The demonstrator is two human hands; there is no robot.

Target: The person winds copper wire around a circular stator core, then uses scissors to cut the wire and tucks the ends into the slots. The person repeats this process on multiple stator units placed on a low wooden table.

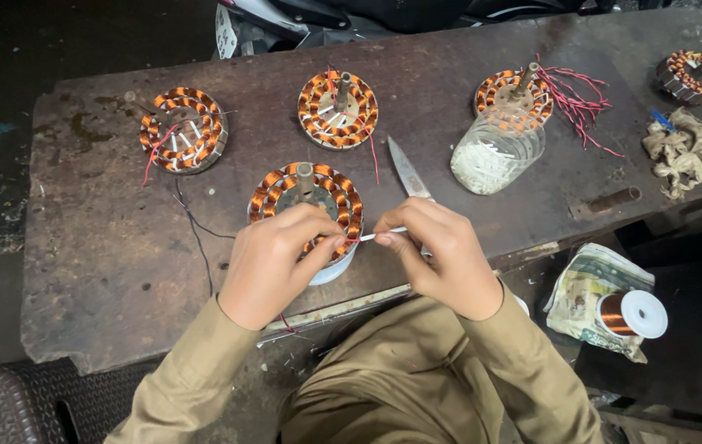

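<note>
Khaki sleeves (pixel 417 386) fill the lower edge of the view, and both bare hands extend from them over the near edge of a dark, stained workbench (pixel 104 247); the left hand (pixel 277 255) is closed, thumb and forefinger pinched on one end of a thin white strip (pixel 384 233), with its fingers resting against the front rim of a copper-wound stator (pixel 308 197); the right hand (pixel 437 251) is likewise closed, pinching the other end of the same strip, so that the strip spans the short gap between the two hands; the stator stands directly behind the left hand, upright shaft at its centre, on a pale base partly hidden by the fingers; a metal blade (pixel 407 168) lies flat on the bench just behind the right hand; two further wound stators sit farther back, one at left (pixel 184 129) with a red lead, one at centre (pixel 338 108); a clear ribbed jar (pixel 497 152) holding white strips lies tilted at right, touching another stator (pixel 513 92) with a bundle of red wires (pixel 577 103); a crumpled rag (pixel 681 148) lies near the right edge; a spool of copper wire (pixel 632 313) rests on paper below the bench.
</note>
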